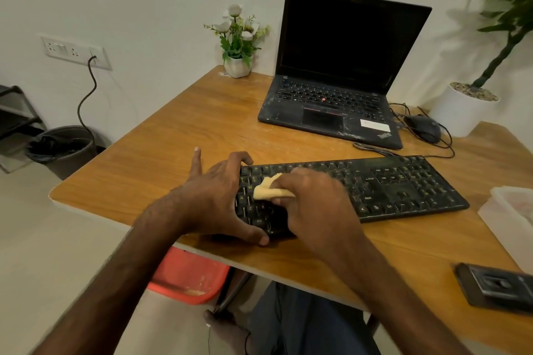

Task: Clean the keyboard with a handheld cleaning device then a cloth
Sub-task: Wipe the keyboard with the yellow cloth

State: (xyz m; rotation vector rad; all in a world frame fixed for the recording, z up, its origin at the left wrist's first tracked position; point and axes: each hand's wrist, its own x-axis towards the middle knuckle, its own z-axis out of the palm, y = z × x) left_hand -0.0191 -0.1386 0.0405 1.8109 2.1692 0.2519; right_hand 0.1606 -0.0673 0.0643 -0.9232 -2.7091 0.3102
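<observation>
Now the keyboard (403, 187) lies across the near middle of the wooden table (187, 124), its left end under both hands, and the step in hand looks like the cloth wipe. To do it well, the person should, by this judgement, work in short strokes along each row from left to right, pressing lightly so the keys do not catch the fabric, and fold to a fresh face once one side is soiled. The brace at the left end matters, since a light board would slide under a sideways push.

The keyboard is black and full-sized, with a number pad at its right end and a cable leaving its far edge. Pale specks show along its near edge and between some keys, so the right half probably needs the same pass.

A small yellow cloth (269, 190) sits bunched on the left-hand letter keys. The right hand (314, 204) grips it with fingers curled round it, knuckles up. The left hand (213, 196) clamps the board's left end, thumb on the near edge and a bent finger over the far edge, one finger pointing straight out.

Beyond stand an open laptop (340, 66) with a dark screen and a mouse (422, 127). A flat dark object (499, 287) lies at the table's near right; what it is cannot be told.
</observation>
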